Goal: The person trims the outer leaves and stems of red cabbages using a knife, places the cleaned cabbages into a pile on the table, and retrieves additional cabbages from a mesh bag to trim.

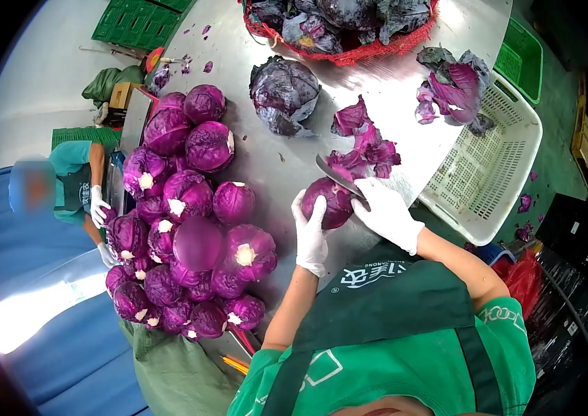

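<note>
I observe by head camera | left hand (312, 238): gripping red cabbage (330, 206) over metal table (276, 182) | right hand (389, 213): closed around knife (334, 175), blade at cabbage | loose leaves (379, 151): just beyond

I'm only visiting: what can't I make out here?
All in the head view:
Handle of the knife: hidden by the right hand.
Rest of the red net bag: cut off by the top edge.
Co-worker's head: blurred.
Bottom of the cabbage heap: covered from above.
</note>
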The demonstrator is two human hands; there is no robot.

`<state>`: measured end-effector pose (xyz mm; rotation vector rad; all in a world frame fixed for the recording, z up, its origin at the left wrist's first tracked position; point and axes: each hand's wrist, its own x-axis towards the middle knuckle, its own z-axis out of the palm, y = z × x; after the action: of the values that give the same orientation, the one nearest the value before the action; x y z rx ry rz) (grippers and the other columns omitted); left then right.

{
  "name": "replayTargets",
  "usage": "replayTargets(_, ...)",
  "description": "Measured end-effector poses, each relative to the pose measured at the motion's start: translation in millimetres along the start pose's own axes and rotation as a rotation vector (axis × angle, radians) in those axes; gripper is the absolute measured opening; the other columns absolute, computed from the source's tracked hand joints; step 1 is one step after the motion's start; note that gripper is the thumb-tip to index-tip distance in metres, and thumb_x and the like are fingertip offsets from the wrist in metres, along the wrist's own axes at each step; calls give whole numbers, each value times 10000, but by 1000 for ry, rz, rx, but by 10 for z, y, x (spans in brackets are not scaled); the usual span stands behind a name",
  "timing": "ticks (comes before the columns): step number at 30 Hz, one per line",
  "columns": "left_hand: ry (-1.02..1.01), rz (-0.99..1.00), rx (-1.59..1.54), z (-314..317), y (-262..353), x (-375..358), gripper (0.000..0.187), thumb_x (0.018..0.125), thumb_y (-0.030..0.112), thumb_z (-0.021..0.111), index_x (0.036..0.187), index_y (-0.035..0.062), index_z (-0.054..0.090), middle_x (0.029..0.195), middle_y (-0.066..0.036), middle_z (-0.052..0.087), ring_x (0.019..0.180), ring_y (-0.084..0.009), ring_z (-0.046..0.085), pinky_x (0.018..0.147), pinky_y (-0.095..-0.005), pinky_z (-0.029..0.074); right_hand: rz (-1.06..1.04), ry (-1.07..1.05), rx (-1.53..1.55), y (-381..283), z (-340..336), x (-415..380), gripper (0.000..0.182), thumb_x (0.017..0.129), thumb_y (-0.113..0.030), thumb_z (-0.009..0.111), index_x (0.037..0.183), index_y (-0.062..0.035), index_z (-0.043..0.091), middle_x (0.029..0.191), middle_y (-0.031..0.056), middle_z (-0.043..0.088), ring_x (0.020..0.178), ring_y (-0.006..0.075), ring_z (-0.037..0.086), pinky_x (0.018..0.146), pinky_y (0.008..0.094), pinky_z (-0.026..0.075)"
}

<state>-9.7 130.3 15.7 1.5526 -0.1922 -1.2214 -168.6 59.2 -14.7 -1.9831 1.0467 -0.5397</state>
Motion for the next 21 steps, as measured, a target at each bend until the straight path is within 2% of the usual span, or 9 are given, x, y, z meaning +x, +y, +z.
replayTargets(4,-31,-120,-44,-41,87,10,604,937,363,663,1394,175,316,1390,-117,441,1229,-310,536,923,-534,541,-108,-19,24,-144,-261,22,460,857,-325,691,1180,-31,548,1029,177,597,950,349,626,831,424,510)
replayTargets(7,-207,-334,-264,-134,51,99,591,947,410,631,1395,176,323,1417,-105,444,1267,-342,511,951,-645,484,-124,-47,55,22,-164,34,369,882,-316,670,1106,-37,584,971,153,604,907,341,629,787,420,502)
replayTargets(10,-265,-405,-379,-101,9,96,565,950,401,629,1384,173,348,1413,-99,449,1292,-332,490,969,-651,470,-144,-48,154,85,-247,98,244,916,-264,625,1010,-39,620,917,148,605,849,341,619,731,422,489)
replayTargets(12,-242,-377,-332,-71,-19,71,665,920,439,648,1447,129,388,1456,-143,456,1327,-368,459,1037,-658,391,-116,56,-98,159,-443,225,218,904,-221,605,1023,-39,619,929,159,616,828,341,631,739,421,510)
replayTargets(14,-383,-333,-377,-121,-76,95,662,933,421,630,1466,127,370,1471,-166,434,1337,-377,445,1061,-661,361,237,188,-3,332,-752,412,222,895,-230,610,1008,-39,632,925,163,623,831,339,626,753,427,507)
replayTargets(16,-405,-338,-407,-80,-5,39,661,944,421,603,1478,119,355,1481,-179,417,1357,-393,416,1074,-662,343,272,433,-148,969,-1031,576,274,878,-269,630,1056,-60,637,1011,156,622,892,334,619,796,429,507)
replayTargets(18,-486,-415,-560,-61,42,33,660,946,433,588,1477,121,351,1501,-179,382,1374,-406,381,1078,-659,340,165,706,-515,1028,-1214,538,292,869,-285,640,1064,-68,632,1091,145,594,948,328,603,826,414,507)
replayTargets(19,-485,-415,-562,-46,44,53,660,946,433,588,1477,121,351,1501,-179,382,1374,-406,381,1078,-659,340,205,643,-381,893,-1259,498,308,865,-302,650,1059,-65,623,1149,143,561,991,321,591,851,416,503)
replayTargets(21,-461,-507,-701,-7,30,88,675,938,455,588,1477,128,345,1511,-175,358,1384,-413,355,1076,-658,340,22,517,-116,755,-1075,383,351,858,-316,673,1083,-49,636,971,135,598,848,288,605,751,371,503)
